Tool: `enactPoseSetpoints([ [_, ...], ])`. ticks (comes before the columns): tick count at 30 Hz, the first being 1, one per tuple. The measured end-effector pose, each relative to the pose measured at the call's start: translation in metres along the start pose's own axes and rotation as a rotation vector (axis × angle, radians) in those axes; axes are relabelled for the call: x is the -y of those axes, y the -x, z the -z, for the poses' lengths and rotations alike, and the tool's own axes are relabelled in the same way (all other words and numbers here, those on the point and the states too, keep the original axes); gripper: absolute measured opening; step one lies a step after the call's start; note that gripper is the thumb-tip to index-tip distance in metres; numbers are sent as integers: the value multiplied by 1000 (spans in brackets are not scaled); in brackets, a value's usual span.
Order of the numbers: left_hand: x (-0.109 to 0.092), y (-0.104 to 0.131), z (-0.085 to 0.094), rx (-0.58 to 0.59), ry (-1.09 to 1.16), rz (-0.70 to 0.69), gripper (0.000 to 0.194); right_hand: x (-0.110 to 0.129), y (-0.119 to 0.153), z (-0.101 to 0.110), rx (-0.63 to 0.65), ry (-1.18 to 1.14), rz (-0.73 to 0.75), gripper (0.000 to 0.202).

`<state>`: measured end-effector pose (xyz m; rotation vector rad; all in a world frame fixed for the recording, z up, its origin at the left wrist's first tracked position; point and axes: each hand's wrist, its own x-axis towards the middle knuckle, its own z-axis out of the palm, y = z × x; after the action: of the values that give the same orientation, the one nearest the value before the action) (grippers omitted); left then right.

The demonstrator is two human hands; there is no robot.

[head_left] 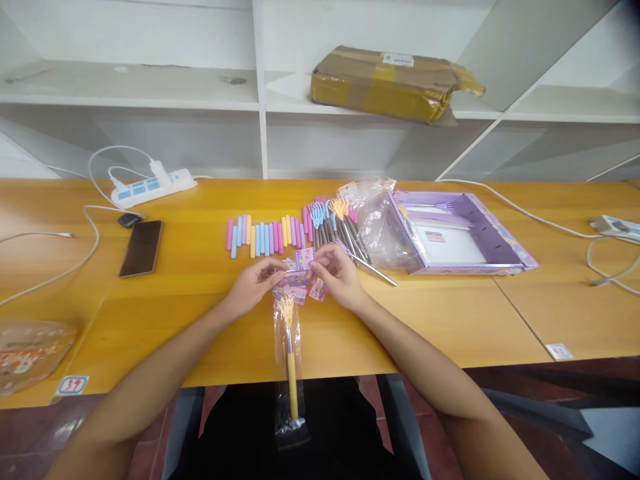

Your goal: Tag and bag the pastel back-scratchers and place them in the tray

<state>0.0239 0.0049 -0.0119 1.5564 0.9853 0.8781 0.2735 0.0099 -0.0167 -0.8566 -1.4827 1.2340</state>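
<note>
Near the table's front, my left hand [254, 285] and my right hand [339, 275] pinch a small purple printed card [299, 275] between them. More pink and purple cards [295, 294] lie under and beside it. Just below, a yellow-handled back scratcher [293, 383] in a clear plastic sleeve hangs over the table's front edge, its claw end toward the cards. Behind my hands lies a row of pink, blue, purple and yellow handle tubes [265, 239]. Several scratchers with coloured claws and dark rods [345, 230] are heaped behind my right hand.
A purple open box [450, 267] stands at the right, beside crumpled clear plastic [383, 230]. A phone [142, 249], power strip [154, 189] and cables lie at the left, above a plastic package [33, 357]. A taped carton [383, 83] rests on the shelf.
</note>
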Motion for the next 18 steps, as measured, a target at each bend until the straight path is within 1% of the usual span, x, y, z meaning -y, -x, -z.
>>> enactPoseSetpoints([
  [2,0,1,-3,20,41,-6,28,0,3,-2,35,14,4,40],
  [6,5,4,-7,41,99,-21,34,-2,4,-1,22,158,34,37],
  [13,8,4,-8,24,112,0,44,-1,3,2,-11,420,259,21],
  [16,8,4,-7,22,102,-2,42,-1,4,2,-54,462,303,17],
  [18,9,4,-7,21,97,-5,41,-1,5,2,-60,481,314,15],
])
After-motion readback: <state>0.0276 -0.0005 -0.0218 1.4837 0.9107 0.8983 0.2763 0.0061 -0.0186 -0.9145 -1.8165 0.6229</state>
